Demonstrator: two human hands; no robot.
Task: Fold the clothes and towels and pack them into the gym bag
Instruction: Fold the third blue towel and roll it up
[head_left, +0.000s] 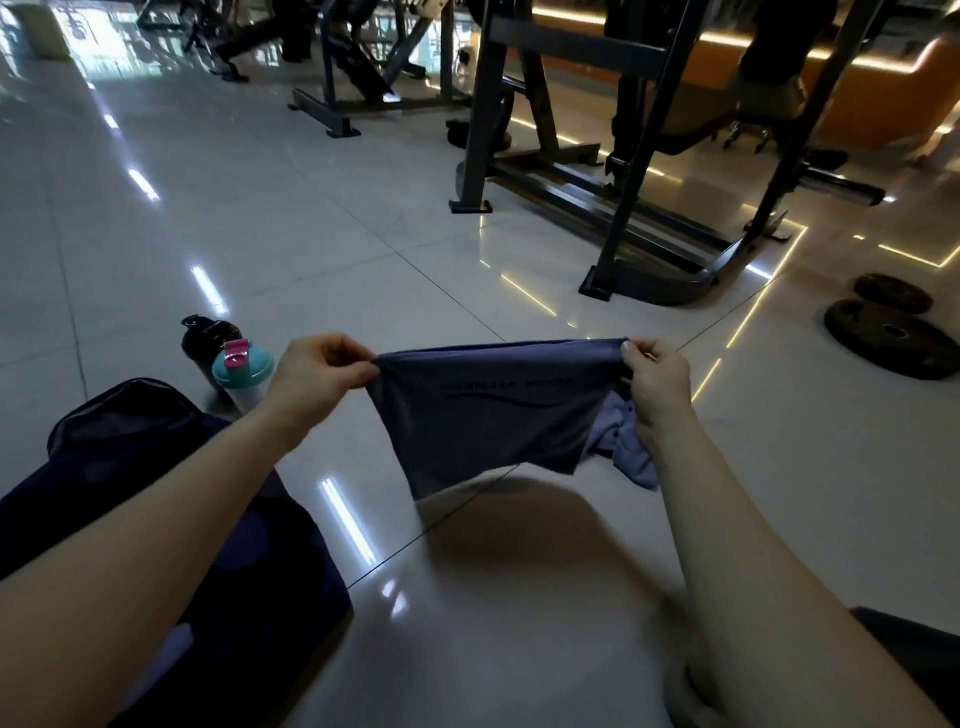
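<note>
Both forearms reach forward. The left hand (317, 374) and right hand (657, 384) each pinch a top corner of a blue-grey garment (483, 415), which hangs stretched between them. The dark gym bag (249, 571) lies under the left forearm. A crumpled pale towel (631, 460) lies just behind the right hand, and two bottles (244, 371) stand beyond the left.

Your left hand (322, 374) and right hand (657, 384) pinch a blue-grey fabric garment (483, 415) stretched between them, above the glossy tiled floor (311, 234). Left of the garment lies a dark fabric gym bag (130, 431). Further back on that side stand a dark plastic bottle (205, 343) and a teal-lidded plastic shaker (244, 371). Behind the garment's right edge lies a crumpled lilac towel (631, 452). Far to its right are round iron weight plates (891, 338).
</note>
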